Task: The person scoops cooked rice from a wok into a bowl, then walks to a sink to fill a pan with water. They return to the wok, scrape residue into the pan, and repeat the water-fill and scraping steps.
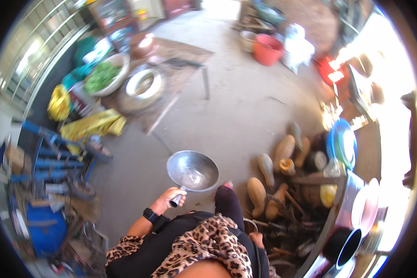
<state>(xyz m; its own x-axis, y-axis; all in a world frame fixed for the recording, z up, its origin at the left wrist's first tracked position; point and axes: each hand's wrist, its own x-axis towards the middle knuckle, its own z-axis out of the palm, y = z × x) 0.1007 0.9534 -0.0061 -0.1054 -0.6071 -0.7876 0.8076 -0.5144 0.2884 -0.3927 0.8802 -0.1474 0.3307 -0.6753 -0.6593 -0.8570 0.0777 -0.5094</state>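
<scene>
A round metal wok (193, 171) is held out in front of me over the concrete floor, its bowl facing up. My left hand (174, 197) is closed around its short tubular handle, with a black watch on the wrist. At my right side, low beside my hip, is my right hand (256, 239); its fingers look curled, but what it holds, if anything, cannot be made out. A round container (250, 226) is partly visible just behind that hand.
Several squashes (256, 194) lie on the floor to the right, beside tools and a metal counter edge. Ahead left stands a wooden table (180, 52) with a bowl of greens (104, 78). A blue metal frame with wheels (59, 163) is at left; a red bucket (268, 50) stands farther off.
</scene>
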